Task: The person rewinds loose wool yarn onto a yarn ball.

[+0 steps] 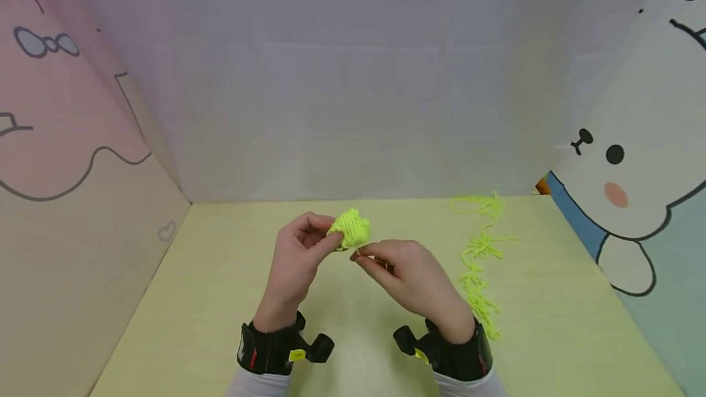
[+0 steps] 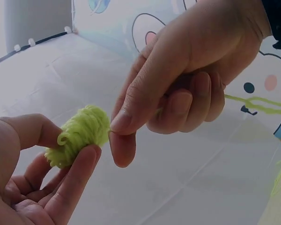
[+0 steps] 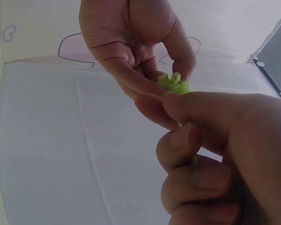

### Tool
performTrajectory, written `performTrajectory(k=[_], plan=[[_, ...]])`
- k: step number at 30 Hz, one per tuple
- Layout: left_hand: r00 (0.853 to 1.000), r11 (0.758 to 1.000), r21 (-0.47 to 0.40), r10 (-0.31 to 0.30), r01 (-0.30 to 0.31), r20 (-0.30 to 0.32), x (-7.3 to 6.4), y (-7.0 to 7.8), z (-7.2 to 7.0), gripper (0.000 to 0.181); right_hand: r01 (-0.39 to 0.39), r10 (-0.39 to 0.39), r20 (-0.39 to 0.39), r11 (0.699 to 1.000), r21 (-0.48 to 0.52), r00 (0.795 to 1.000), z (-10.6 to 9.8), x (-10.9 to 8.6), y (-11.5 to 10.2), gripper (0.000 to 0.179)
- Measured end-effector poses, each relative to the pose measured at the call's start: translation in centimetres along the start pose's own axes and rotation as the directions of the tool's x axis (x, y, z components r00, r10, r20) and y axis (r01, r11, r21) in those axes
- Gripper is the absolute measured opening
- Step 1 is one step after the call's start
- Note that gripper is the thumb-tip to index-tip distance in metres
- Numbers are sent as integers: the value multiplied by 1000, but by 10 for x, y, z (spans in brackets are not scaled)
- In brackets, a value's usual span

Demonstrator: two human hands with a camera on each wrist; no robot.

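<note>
A small ball of neon yellow-green yarn (image 1: 353,229) is held up over the table, wound in tight parallel turns. My left hand (image 1: 298,256) grips it between thumb and fingers from the left side. Close beside it, my right hand (image 1: 410,274) pinches the yarn strand between thumb and forefinger, with the other fingers curled in. In the left wrist view the wound yarn (image 2: 84,133) shows as a thick roll, and the strand (image 2: 257,103) trails out behind the right hand. The right wrist view shows only the top of the yarn ball (image 3: 174,83); the right hand hides the rest.
A long tangle of loose yarn (image 1: 480,287) lies on the right of the pale yellow table (image 1: 220,299), reaching to its back edge. Behind stands a white fabric wall (image 1: 353,109), with printed cartoon side panels (image 1: 634,231). Each wrist wears a black camera strap (image 1: 267,348).
</note>
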State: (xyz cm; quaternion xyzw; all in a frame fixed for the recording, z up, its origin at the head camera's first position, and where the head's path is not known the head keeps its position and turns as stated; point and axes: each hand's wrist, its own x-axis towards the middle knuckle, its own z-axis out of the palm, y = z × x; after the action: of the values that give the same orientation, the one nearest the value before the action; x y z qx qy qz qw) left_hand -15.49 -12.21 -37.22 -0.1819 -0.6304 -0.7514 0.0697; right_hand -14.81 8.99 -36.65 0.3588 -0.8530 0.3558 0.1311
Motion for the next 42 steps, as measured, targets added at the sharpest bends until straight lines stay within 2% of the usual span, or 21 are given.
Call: performTrajectory(k=[5,8,13,17,27,31,36,39,42], plan=[[995,997,76,13,-6,-103,2,-4,3,18,17,-16,42,1000,-25,999,-1,-1,-4,12],[992,985,170,31,-10,-125,3,-7,3,15,31,-30,41,999,-35,999,-2,-1,-5,11],[990,949,311,95,-59,-102,7,-10,5,12,64,-64,-25,997,-32,998,-6,-3,-4,8],[991,937,342,110,-76,-81,7,-11,6,12,83,-85,-58,996,-26,995,-9,-4,-4,7],[994,925,376,80,-46,-74,7,-12,2,13,87,-91,-90,995,-49,992,-9,-4,-4,6],[998,910,413,61,-44,-28,7,-13,2,14,96,-101,-126,994,-47,987,-11,-4,-5,8],[997,895,442,34,-60,68,5,-11,3,12,109,-112,-178,994,-27,978,-13,-4,-5,10],[989,897,433,21,-83,146,4,-10,2,10,102,-104,-195,995,-18,975,-14,-4,-5,11],[973,913,397,2,-97,232,2,-9,1,9,90,-91,-203,996,-15,975,-14,-4,-3,11]])
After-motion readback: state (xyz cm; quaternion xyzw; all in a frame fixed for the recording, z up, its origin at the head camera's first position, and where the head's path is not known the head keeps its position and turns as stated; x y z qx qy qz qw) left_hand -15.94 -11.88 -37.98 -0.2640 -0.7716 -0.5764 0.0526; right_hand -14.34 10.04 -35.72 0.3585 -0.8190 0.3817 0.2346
